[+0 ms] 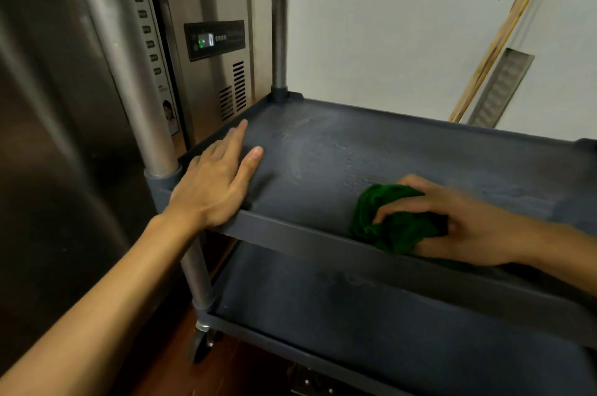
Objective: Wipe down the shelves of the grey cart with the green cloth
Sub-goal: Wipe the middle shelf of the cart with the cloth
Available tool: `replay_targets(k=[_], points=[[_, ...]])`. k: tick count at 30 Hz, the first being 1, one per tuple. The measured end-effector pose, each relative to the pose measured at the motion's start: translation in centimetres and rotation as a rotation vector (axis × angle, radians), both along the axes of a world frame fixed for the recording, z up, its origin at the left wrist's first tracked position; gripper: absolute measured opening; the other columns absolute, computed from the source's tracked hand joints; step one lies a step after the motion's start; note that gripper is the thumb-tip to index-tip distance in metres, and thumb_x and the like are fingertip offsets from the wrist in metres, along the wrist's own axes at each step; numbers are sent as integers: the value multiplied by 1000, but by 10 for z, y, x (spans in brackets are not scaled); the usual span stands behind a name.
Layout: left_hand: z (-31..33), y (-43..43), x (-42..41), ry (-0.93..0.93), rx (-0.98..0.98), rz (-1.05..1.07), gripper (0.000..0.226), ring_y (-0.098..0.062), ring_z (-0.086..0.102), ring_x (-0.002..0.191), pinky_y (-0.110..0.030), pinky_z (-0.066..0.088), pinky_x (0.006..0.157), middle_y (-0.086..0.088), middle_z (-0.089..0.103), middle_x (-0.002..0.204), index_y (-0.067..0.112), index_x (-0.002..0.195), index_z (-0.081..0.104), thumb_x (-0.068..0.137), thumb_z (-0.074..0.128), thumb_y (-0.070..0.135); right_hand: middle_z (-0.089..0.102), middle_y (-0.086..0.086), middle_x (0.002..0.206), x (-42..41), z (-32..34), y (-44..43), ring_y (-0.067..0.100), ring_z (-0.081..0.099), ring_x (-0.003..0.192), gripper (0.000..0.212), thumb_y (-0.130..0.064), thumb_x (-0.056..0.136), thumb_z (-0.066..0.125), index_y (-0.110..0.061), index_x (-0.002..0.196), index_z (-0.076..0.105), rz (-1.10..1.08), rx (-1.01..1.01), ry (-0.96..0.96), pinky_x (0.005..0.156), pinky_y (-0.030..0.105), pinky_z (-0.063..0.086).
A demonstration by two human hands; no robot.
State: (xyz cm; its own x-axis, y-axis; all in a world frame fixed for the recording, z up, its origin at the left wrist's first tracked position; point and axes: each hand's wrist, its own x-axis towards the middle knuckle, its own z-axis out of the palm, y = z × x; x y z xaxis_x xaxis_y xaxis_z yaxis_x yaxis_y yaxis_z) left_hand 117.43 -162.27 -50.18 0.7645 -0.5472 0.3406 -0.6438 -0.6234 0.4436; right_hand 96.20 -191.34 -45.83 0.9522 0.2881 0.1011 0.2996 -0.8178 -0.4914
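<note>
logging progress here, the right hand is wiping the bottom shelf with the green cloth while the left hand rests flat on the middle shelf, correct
No, the shelf is wrong. In the head view the right hand grips the green cloth on the middle shelf, not the bottom shelf; the left hand rests flat there too.

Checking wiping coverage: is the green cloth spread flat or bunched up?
Bunched up: the right hand grips the green cloth in a crumpled wad.
</note>
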Motion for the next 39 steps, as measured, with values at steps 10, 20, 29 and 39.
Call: replay_targets(k=[10,20,29,39], points=[[2,-6,3,53,-195,97,90,-16,7,157,-56,9,125,0,11,171,33,162,0,84,-1,79,54,9,108,123,-6,99,13,54,97,37,-13,82,78,-16,118,70,199,-79,-165,89,17,43],[-19,11,-11,-264,-582,109,39,-21,55,130,-45,43,108,-6,63,129,9,125,64,105,42,34,53,12,122,211,-21,160,28,56,111,34,-25,85,66,-8,115,67,146,-45,-169,99,45,46],[-91,52,-27,-623,-160,63,47,-38,39,140,-58,39,112,-26,43,145,16,146,42,103,51,33,44,8,133,195,-23,152,30,40,127,50,-34,87,70,-34,135,58,73,-66,-141,112,47,34],[-97,55,-19,-629,-113,47,49,-40,38,142,-54,31,118,-25,42,147,16,150,38,106,46,35,52,2,122,96,-12,66,15,55,113,45,-22,78,81,-31,120,68,54,10,-131,99,39,47]])
